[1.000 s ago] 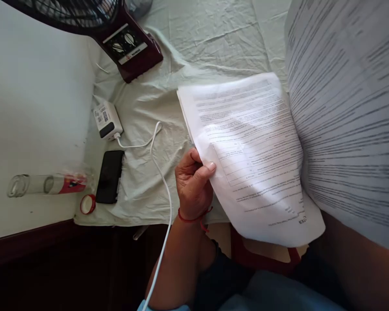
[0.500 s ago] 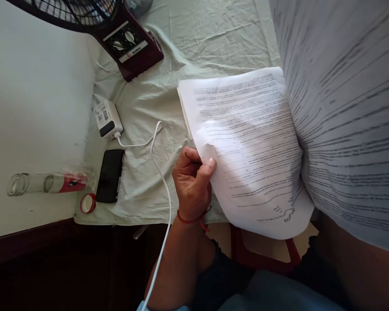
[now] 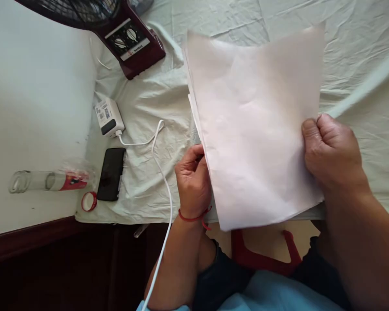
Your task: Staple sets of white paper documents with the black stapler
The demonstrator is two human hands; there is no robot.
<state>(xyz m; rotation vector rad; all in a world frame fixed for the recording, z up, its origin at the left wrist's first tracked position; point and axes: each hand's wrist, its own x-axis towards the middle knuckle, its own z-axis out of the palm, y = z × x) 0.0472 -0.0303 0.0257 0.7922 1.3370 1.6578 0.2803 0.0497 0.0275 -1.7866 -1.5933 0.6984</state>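
A stack of paper sheets lies over the pale cloth, its blank back side up. My left hand, with a red thread at the wrist, grips the stack's left edge, fingers curled under it. My right hand pinches the right edge of the top sheet, thumb on top. The stack's lower corner hangs past the table's front edge above my lap.
A dark red fan base stands at the back left. A white charger block with a white cable, a black phone, a red bottle cap and a lying clear bottle sit left. Red stool below.
The printed sheet that my right hand held up close has come down face-down onto the stack, hiding the print. My right hand now shows at the right edge; my left hand stayed put.
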